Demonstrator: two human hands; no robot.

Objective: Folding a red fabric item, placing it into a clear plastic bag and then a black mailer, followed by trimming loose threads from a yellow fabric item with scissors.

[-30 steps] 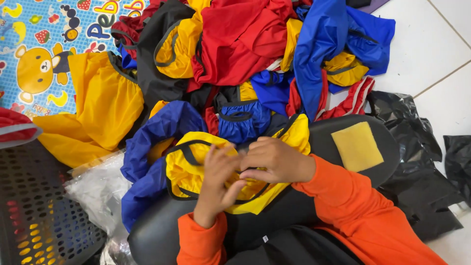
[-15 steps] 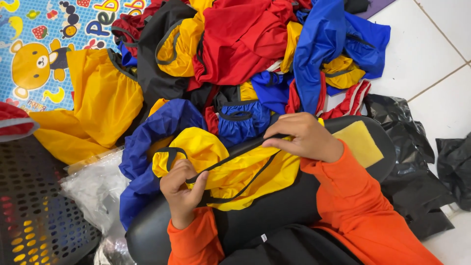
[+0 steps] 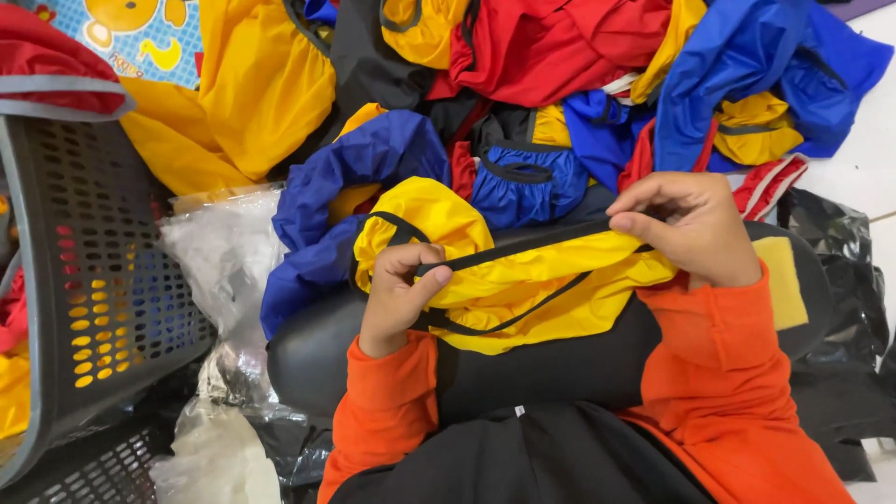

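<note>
Lay stretched across the black padded cushion (image 3: 560, 373): thin yellow nylon garment with black elastic trim (image 3: 523, 280), likely light, limp and slippery, best taken at the trim. Left hand (image 3: 397, 294), at the cushion's left end, pinched shut on the black band; right hand (image 3: 691, 229), toward its right end, pinched the edge, wrists bent inward.

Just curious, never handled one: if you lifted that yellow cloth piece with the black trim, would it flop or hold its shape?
Probably floppy: the yellow cloth bunches and creases between the left hand and right hand. Likely light, since fingertips alone stretch its black trim taut. Its sheen hints it may be slippery.
</note>
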